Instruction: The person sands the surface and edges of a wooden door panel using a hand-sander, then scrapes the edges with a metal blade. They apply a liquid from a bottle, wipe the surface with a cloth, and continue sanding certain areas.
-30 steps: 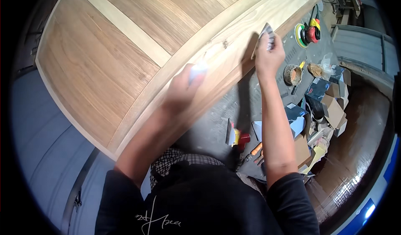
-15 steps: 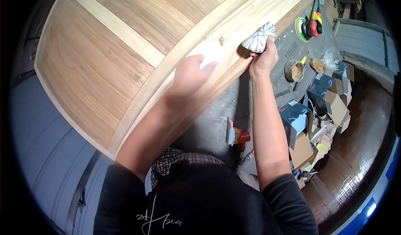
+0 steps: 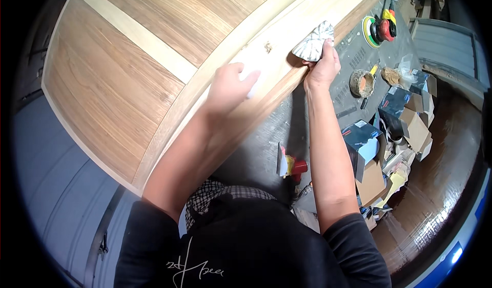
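A large wooden door panel (image 3: 154,62) lies across the worktop (image 3: 359,57), running up-left from both hands. The left hand (image 3: 230,85) presses flat and open on its pale frame. Beside it, the right hand (image 3: 323,67) has its grip closed on folded sandpaper (image 3: 312,44) at the panel's edge.

My kit: black short-sleeved tee, sleeves end above the elbows, thin white script-like mark on the chest. Black-and-white checked cloth bunched at the neckline. Forearms bare, left hand (image 3: 230,85) and right hand (image 3: 322,68) ungloved.
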`<state>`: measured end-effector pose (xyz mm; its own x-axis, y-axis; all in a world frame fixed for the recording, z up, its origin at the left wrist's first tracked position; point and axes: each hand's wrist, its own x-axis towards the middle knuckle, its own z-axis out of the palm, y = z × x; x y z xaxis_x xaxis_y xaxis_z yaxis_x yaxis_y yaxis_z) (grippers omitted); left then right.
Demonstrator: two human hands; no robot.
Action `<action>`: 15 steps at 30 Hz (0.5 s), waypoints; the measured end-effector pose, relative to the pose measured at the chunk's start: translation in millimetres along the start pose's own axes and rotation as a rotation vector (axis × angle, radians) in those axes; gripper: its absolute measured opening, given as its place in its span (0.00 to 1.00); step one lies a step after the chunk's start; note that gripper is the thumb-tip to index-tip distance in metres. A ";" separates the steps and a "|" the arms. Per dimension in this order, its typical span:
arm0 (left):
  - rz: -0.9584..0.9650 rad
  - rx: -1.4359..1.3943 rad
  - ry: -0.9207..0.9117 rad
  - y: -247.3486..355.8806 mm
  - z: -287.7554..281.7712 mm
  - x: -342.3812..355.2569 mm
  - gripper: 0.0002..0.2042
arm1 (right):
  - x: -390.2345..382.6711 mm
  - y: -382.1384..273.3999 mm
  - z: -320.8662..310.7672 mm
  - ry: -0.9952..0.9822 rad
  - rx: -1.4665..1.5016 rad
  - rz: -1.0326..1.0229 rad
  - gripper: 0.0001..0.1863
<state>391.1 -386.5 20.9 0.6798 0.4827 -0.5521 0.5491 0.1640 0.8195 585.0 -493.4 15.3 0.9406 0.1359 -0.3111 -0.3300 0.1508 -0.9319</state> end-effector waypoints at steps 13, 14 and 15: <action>0.047 -0.154 0.034 2.6 8.8 -3.8 0.17 | 2.5 1.1 -6.4 -0.023 -0.078 0.002 0.14; 0.044 -0.154 0.045 4.9 9.5 -6.1 0.17 | 4.4 3.3 -8.0 -0.025 -0.050 -0.023 0.15; 0.040 -0.155 0.061 6.9 8.9 -8.3 0.17 | 2.6 1.3 -9.2 -0.047 -0.065 0.001 0.14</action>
<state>393.6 -397.1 29.8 0.6662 0.5422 -0.5120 0.4374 0.2720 0.8572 587.8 -501.9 11.5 0.9350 0.1818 -0.3044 -0.3237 0.0868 -0.9422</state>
